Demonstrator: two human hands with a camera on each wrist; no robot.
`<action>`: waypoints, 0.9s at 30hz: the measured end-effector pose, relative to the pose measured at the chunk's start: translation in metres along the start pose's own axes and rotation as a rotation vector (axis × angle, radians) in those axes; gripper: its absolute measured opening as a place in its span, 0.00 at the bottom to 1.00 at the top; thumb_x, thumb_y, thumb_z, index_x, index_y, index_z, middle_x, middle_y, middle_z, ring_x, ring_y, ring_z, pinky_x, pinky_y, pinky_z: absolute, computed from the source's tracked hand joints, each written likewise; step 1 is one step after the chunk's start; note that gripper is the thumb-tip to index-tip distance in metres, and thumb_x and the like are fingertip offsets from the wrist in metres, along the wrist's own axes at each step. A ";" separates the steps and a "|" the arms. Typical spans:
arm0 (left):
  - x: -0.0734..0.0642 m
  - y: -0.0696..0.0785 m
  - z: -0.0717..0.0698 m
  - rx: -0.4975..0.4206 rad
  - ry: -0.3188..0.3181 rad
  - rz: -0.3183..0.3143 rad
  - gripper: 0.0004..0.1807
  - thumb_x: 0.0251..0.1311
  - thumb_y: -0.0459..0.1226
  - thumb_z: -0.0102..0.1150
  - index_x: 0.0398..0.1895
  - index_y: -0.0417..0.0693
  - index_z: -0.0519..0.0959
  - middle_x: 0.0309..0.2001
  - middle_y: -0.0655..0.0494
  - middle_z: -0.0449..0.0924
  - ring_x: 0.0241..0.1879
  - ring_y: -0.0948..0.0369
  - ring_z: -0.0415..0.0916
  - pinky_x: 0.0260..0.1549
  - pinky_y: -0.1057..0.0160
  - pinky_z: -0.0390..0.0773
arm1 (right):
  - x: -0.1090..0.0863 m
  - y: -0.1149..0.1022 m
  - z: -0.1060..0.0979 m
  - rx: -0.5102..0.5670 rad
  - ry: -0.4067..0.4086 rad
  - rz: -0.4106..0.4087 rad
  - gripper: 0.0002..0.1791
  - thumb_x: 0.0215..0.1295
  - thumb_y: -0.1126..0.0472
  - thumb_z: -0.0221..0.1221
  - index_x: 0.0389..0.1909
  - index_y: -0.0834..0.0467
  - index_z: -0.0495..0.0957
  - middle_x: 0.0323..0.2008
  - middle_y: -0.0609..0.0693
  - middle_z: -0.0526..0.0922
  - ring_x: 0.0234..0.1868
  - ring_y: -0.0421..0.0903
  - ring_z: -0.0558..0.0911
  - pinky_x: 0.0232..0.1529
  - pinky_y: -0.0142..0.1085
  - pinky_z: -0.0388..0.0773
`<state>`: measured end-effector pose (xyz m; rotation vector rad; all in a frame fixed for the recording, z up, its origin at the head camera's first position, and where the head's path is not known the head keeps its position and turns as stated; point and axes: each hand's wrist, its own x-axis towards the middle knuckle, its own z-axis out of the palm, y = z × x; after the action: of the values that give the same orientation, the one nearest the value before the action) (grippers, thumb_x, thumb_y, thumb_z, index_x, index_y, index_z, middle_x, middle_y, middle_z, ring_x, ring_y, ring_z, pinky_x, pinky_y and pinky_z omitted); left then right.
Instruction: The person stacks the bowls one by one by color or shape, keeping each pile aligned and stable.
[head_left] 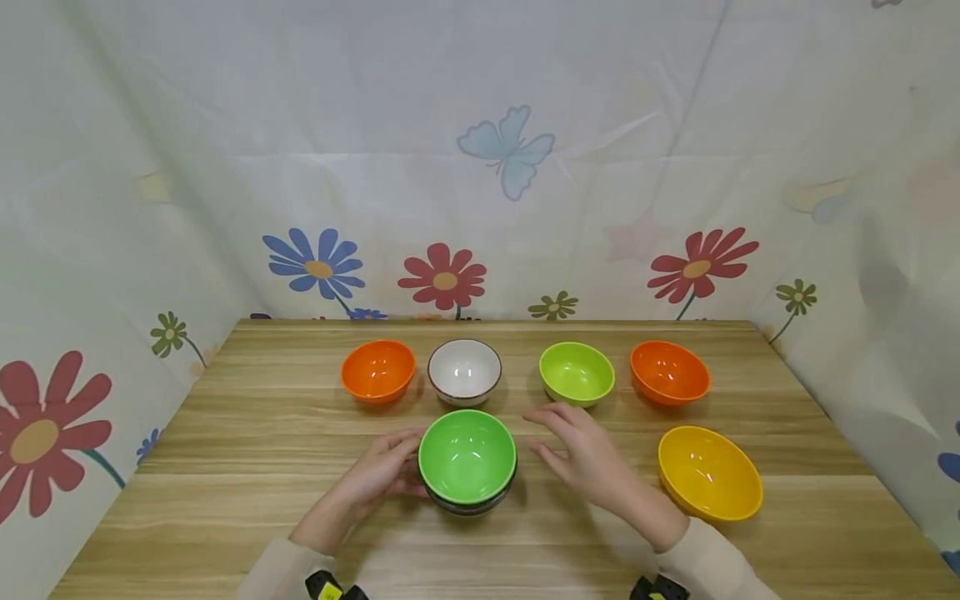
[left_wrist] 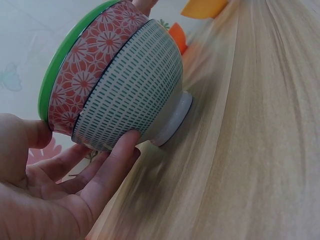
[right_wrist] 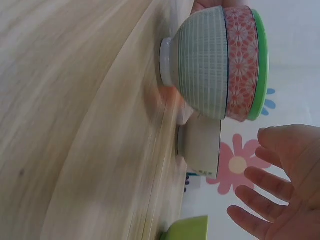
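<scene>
A stack of nested bowls stands before me. The bright green bowl (head_left: 467, 457) sits on top, inside a red flower-patterned bowl (left_wrist: 82, 82). Beneath both is a white bowl with green dashes (left_wrist: 137, 82), its foot at the table. My left hand (head_left: 384, 468) lies along the stack's left side. In the left wrist view its thumb meets the green rim and its loosely extended fingers touch the dashed side. My right hand (head_left: 585, 458) hovers apart from the stack's right side, fingers spread and holding nothing.
Along the back stand an orange bowl (head_left: 378, 372), a white bowl (head_left: 465, 372), a lime bowl (head_left: 577, 373) and another orange bowl (head_left: 670, 372). A yellow bowl (head_left: 709, 473) stands right of my right forearm. The wooden table (head_left: 247, 433) meets a flowered curtain (head_left: 375, 192) behind.
</scene>
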<state>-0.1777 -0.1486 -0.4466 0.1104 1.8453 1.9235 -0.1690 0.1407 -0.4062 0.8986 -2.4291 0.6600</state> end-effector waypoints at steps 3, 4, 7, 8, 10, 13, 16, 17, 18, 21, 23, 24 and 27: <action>0.000 0.000 0.000 0.006 0.000 -0.004 0.28 0.68 0.45 0.43 0.63 0.34 0.63 0.52 0.43 0.75 0.41 0.57 0.79 0.36 0.54 0.82 | -0.004 0.003 -0.004 -0.027 -0.022 0.005 0.22 0.47 0.65 0.69 0.46 0.57 0.78 0.43 0.51 0.78 0.45 0.47 0.77 0.46 0.42 0.78; 0.000 0.000 0.000 0.007 0.000 -0.005 0.28 0.68 0.45 0.43 0.63 0.34 0.63 0.52 0.43 0.75 0.41 0.57 0.79 0.36 0.54 0.82 | -0.006 0.004 -0.005 -0.039 -0.027 0.005 0.22 0.46 0.65 0.69 0.46 0.56 0.78 0.43 0.51 0.78 0.45 0.47 0.77 0.46 0.42 0.78; 0.001 0.000 0.000 0.002 0.001 -0.005 0.28 0.67 0.45 0.43 0.62 0.34 0.63 0.51 0.44 0.76 0.40 0.57 0.79 0.36 0.54 0.82 | -0.010 0.008 -0.011 -0.072 -0.045 0.016 0.22 0.47 0.64 0.69 0.46 0.55 0.78 0.43 0.49 0.78 0.44 0.46 0.78 0.45 0.41 0.78; 0.001 0.000 0.000 0.000 0.003 -0.006 0.27 0.67 0.45 0.43 0.62 0.34 0.63 0.50 0.44 0.76 0.40 0.57 0.79 0.36 0.54 0.82 | -0.012 0.009 -0.012 -0.078 -0.049 0.019 0.22 0.47 0.64 0.69 0.46 0.55 0.78 0.43 0.49 0.78 0.44 0.46 0.78 0.44 0.41 0.78; 0.001 0.000 0.000 -0.003 0.005 -0.008 0.27 0.67 0.45 0.43 0.62 0.34 0.63 0.50 0.44 0.76 0.40 0.57 0.79 0.36 0.54 0.82 | -0.015 0.012 -0.016 -0.091 -0.052 0.027 0.21 0.47 0.63 0.69 0.46 0.54 0.78 0.43 0.49 0.78 0.43 0.46 0.78 0.43 0.40 0.79; 0.001 0.000 0.000 -0.001 0.008 -0.007 0.27 0.67 0.45 0.43 0.63 0.34 0.63 0.50 0.44 0.76 0.40 0.57 0.79 0.36 0.54 0.82 | -0.021 0.017 -0.022 -0.112 -0.042 0.038 0.21 0.46 0.63 0.69 0.45 0.54 0.78 0.43 0.49 0.78 0.42 0.45 0.78 0.42 0.40 0.79; 0.001 0.000 0.000 -0.002 0.008 -0.006 0.28 0.67 0.45 0.43 0.63 0.34 0.63 0.51 0.43 0.75 0.41 0.57 0.78 0.36 0.54 0.82 | -0.027 0.022 -0.028 -0.131 -0.018 0.047 0.21 0.45 0.64 0.70 0.44 0.54 0.79 0.42 0.50 0.78 0.41 0.46 0.78 0.41 0.41 0.80; 0.001 0.000 0.001 -0.003 0.008 -0.005 0.28 0.67 0.45 0.44 0.63 0.34 0.63 0.51 0.43 0.75 0.41 0.57 0.78 0.36 0.53 0.82 | -0.029 0.024 -0.029 -0.136 -0.012 0.051 0.21 0.45 0.64 0.70 0.44 0.55 0.79 0.42 0.50 0.78 0.41 0.46 0.78 0.41 0.41 0.80; 0.001 0.000 0.001 -0.005 0.008 -0.006 0.28 0.67 0.45 0.44 0.63 0.34 0.63 0.52 0.43 0.75 0.41 0.57 0.78 0.36 0.53 0.82 | -0.032 0.026 -0.031 -0.140 -0.006 0.055 0.21 0.44 0.65 0.70 0.43 0.55 0.79 0.41 0.50 0.79 0.41 0.46 0.78 0.41 0.41 0.80; 0.000 0.001 0.000 -0.008 0.007 -0.006 0.28 0.67 0.45 0.44 0.63 0.34 0.63 0.52 0.43 0.74 0.41 0.56 0.78 0.36 0.53 0.81 | -0.038 0.029 -0.038 -0.150 0.003 0.076 0.21 0.45 0.66 0.69 0.43 0.55 0.79 0.40 0.49 0.78 0.41 0.45 0.78 0.40 0.41 0.79; 0.000 0.001 0.000 -0.008 0.007 -0.005 0.27 0.67 0.44 0.44 0.63 0.34 0.63 0.52 0.43 0.75 0.41 0.56 0.78 0.36 0.53 0.81 | -0.042 0.032 -0.042 -0.160 0.007 0.091 0.21 0.45 0.67 0.69 0.44 0.54 0.79 0.40 0.48 0.78 0.41 0.45 0.78 0.40 0.41 0.79; 0.000 0.001 0.000 -0.009 0.007 -0.004 0.27 0.67 0.44 0.44 0.63 0.34 0.63 0.52 0.43 0.75 0.41 0.56 0.78 0.36 0.53 0.81 | -0.044 0.033 -0.044 -0.165 0.010 0.098 0.21 0.45 0.67 0.69 0.44 0.55 0.79 0.40 0.48 0.78 0.41 0.46 0.77 0.39 0.42 0.79; 0.000 0.000 0.000 -0.009 0.005 -0.001 0.27 0.67 0.44 0.44 0.63 0.34 0.63 0.51 0.43 0.75 0.41 0.56 0.78 0.36 0.53 0.82 | -0.049 0.037 -0.049 -0.181 0.016 0.125 0.21 0.45 0.67 0.68 0.44 0.55 0.79 0.41 0.48 0.78 0.41 0.46 0.77 0.40 0.42 0.79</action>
<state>-0.1779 -0.1485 -0.4461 0.1013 1.8400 1.9325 -0.1490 0.2170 -0.4059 0.6710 -2.4987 0.4784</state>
